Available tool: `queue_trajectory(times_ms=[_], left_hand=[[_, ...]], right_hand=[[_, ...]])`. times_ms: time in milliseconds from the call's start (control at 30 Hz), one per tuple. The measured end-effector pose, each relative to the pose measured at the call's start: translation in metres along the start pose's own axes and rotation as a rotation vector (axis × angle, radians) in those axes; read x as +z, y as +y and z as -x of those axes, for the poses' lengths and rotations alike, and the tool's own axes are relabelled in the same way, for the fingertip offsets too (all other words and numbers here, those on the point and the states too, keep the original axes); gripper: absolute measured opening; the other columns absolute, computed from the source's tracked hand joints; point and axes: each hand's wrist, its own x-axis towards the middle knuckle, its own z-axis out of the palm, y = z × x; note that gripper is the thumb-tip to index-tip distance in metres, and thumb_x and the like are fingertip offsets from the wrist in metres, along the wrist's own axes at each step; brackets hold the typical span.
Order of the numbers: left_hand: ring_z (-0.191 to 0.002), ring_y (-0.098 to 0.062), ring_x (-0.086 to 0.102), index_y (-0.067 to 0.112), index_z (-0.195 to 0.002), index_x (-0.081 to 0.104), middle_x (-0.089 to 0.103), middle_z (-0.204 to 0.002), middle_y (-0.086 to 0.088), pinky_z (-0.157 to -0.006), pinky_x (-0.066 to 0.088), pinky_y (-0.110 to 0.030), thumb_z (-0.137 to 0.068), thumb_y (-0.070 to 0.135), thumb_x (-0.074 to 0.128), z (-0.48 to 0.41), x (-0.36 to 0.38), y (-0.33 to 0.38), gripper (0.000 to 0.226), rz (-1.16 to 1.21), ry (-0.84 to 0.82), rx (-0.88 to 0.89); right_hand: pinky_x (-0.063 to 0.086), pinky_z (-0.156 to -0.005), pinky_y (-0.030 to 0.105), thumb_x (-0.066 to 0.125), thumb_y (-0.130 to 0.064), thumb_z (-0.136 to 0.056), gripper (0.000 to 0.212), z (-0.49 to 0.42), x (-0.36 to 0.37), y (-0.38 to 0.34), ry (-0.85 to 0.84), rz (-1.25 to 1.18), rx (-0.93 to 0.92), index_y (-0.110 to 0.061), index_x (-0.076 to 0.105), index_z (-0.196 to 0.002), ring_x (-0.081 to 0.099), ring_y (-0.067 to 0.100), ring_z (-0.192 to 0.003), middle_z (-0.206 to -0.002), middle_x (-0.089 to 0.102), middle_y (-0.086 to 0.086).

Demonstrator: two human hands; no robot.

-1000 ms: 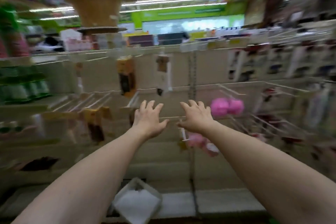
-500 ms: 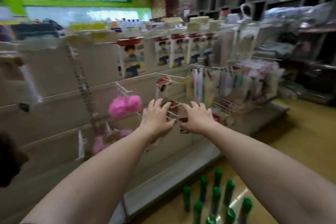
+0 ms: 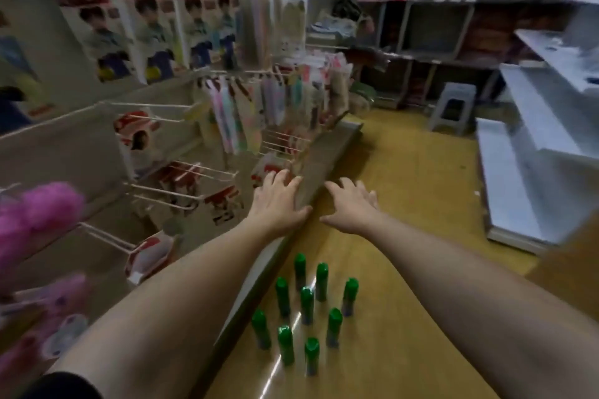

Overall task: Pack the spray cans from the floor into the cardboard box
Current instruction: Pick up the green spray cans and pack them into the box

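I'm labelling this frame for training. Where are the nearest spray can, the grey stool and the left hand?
nearest spray can (image 3: 311, 347): head view, on its green cap.
grey stool (image 3: 459, 89): head view, on its seat top.
left hand (image 3: 278, 204): head view, on the back of the hand.

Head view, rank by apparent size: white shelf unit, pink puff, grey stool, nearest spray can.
1. white shelf unit
2. pink puff, close to the camera, so inflated
3. grey stool
4. nearest spray can
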Motion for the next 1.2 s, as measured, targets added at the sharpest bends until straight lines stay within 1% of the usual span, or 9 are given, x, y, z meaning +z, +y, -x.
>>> queue_trajectory(times_ms=[133,333,467,667,767,867,967,1067,1200], left_hand=[[-0.154,-0.032,0.013,0.029,-0.158,0.027,0.02,-0.166,-0.008,-0.121,0.025,-0.055,-0.093,0.058,0.059,-0.029,0.03,-0.012,0.078,0.02,-0.084,0.056],[-0.153,-0.031,0.014,0.027,-0.158,0.029,0.02,-0.166,-0.008,-0.121,0.027,-0.053,-0.093,0.056,0.06,-0.052,0.082,-0.011,0.077,0.035,-0.214,0.137],[-0.153,-0.031,0.013,0.028,-0.158,0.029,0.018,-0.166,-0.007,-0.121,0.027,-0.053,-0.093,0.056,0.06,-0.071,0.129,-0.007,0.077,0.024,-0.344,0.152],[-0.153,-0.032,0.015,0.029,-0.156,0.031,0.021,-0.165,-0.01,-0.119,0.03,-0.054,-0.094,0.058,0.057,-0.104,0.205,-0.003,0.073,-0.023,-0.457,0.165],[-0.151,-0.033,0.018,0.028,-0.155,0.033,0.024,-0.164,-0.012,-0.119,0.03,-0.054,-0.094,0.057,0.057,-0.112,0.255,-0.011,0.072,-0.021,-0.532,0.112],[-0.15,-0.032,0.021,0.03,-0.153,0.036,0.027,-0.162,-0.009,-0.118,0.033,-0.052,-0.094,0.054,0.058,-0.105,0.305,-0.027,0.068,-0.005,-0.609,0.059],[-0.149,-0.034,0.022,0.027,-0.154,0.034,0.027,-0.162,-0.011,-0.116,0.034,-0.053,-0.093,0.054,0.058,-0.092,0.355,-0.054,0.071,-0.016,-0.685,0.02],[-0.148,-0.035,0.023,0.025,-0.155,0.032,0.025,-0.163,-0.012,-0.116,0.034,-0.052,-0.095,0.056,0.056,-0.083,0.412,-0.088,0.072,-0.032,-0.767,0.009],[-0.146,-0.036,0.026,0.023,-0.154,0.034,0.026,-0.163,-0.014,-0.114,0.036,-0.05,-0.094,0.051,0.061,-0.072,0.496,-0.128,0.072,-0.051,-0.851,0.009]], right_hand=[[0.03,-0.111,0.058,0.065,-0.059,-0.088,0.082,-0.003,0.028,0.011,-0.044,0.022,0.125,-0.03,0.029,-0.155,0.03,0.038,-0.143,-0.158,0.033,0.01],[0.03,-0.111,0.057,0.068,-0.059,-0.086,0.082,-0.014,0.072,0.035,-0.135,-0.028,0.311,-0.028,0.033,-0.153,0.034,0.036,-0.141,-0.154,0.037,0.01],[0.031,-0.109,0.057,0.067,-0.057,-0.086,0.081,-0.027,0.111,0.056,-0.215,-0.064,0.354,-0.028,0.033,-0.153,0.034,0.036,-0.14,-0.153,0.037,0.01],[0.038,-0.102,0.053,0.067,-0.059,-0.085,0.078,-0.061,0.186,0.096,-0.375,-0.116,0.335,-0.027,0.037,-0.149,0.039,0.036,-0.133,-0.147,0.042,0.009],[0.04,-0.101,0.052,0.069,-0.059,-0.084,0.077,-0.083,0.234,0.113,-0.459,-0.139,0.31,-0.026,0.039,-0.146,0.042,0.036,-0.131,-0.142,0.045,0.009],[0.039,-0.103,0.051,0.068,-0.058,-0.085,0.079,-0.097,0.287,0.117,-0.535,-0.179,0.299,-0.026,0.036,-0.149,0.041,0.037,-0.132,-0.145,0.044,0.01],[0.042,-0.103,0.047,0.068,-0.057,-0.085,0.077,-0.102,0.346,0.112,-0.624,-0.234,0.299,-0.022,0.039,-0.147,0.042,0.036,-0.132,-0.142,0.046,0.012],[0.045,-0.097,0.043,0.07,-0.053,-0.083,0.074,-0.101,0.417,0.102,-0.72,-0.303,0.3,-0.019,0.041,-0.142,0.045,0.036,-0.127,-0.135,0.049,0.014],[0.046,-0.098,0.045,0.074,-0.047,-0.083,0.076,-0.102,0.515,0.083,-0.769,-0.332,0.299,-0.018,0.039,-0.144,0.044,0.036,-0.127,-0.136,0.046,0.014]])
